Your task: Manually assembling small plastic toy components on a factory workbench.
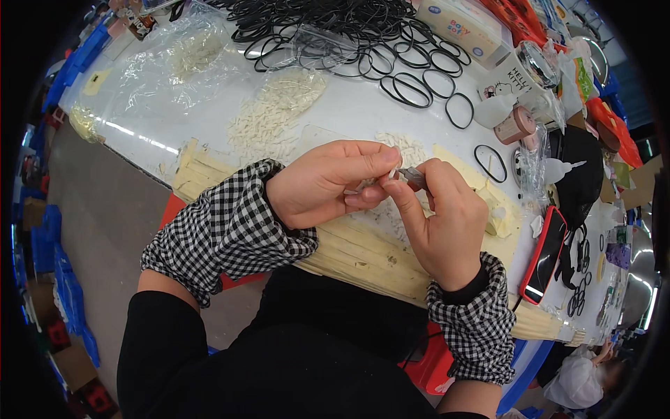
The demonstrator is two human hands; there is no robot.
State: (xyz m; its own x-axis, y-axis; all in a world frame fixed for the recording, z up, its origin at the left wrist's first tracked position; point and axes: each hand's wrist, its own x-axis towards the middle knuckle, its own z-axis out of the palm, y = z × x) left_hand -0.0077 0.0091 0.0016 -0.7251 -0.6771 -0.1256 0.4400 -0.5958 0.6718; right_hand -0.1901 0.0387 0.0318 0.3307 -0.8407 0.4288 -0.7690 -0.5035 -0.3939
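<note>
My left hand (336, 178) is closed, pinching a small white piece (393, 172) between thumb and fingertips. Close against it, my right hand (447, 209) grips a small grey metal tool (414, 177), perhaps a blade; its exact kind is hard to make out. Both hands meet above the near part of the white table (356, 115). Just beyond my fingers lies a small heap of white pieces (403, 145). A larger spread of similar white pieces (265, 122) lies farther left, partly under clear plastic.
Black rubber rings (335, 28) are heaped at the back, with several loose ones to the right. A clear plastic bag (185, 59) lies at the far left. Yellowish tape (370, 255) covers the near table edge. At right are a red-cased phone (544, 255) and a pink-capped container (515, 126).
</note>
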